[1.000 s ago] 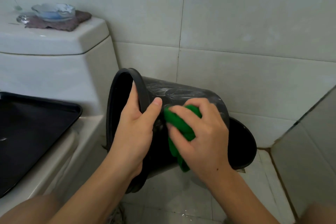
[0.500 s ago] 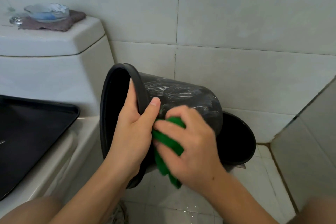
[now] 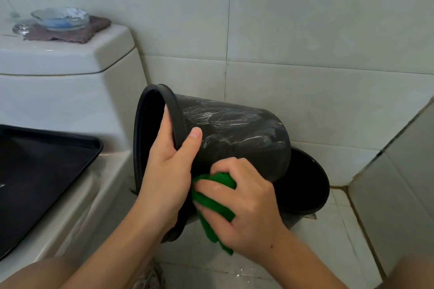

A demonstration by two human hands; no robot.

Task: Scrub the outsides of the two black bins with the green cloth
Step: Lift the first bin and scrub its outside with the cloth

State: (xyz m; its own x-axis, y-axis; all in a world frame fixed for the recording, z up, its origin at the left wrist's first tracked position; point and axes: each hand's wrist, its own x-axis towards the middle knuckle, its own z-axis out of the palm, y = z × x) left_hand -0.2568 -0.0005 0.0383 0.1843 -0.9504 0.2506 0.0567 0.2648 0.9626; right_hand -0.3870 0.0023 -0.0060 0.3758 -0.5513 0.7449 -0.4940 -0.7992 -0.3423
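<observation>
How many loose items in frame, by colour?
Black: 3 — tilted black plastic bin, second black bin behind it, flat black tray
Green: 1 — green cloth
Clear/blue: 1 — glass dish
Mauve: 1 — folded rag under dish
Total: 6

Both forearms are bare, no sleeves in view. The left grip [image 3: 168, 171] and right grip [image 3: 246, 206] wear no gloves, rings or watch.

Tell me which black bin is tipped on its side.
The soapy bin gripped at its rim by the left hand; the other bin stands on the floor behind it.
</observation>
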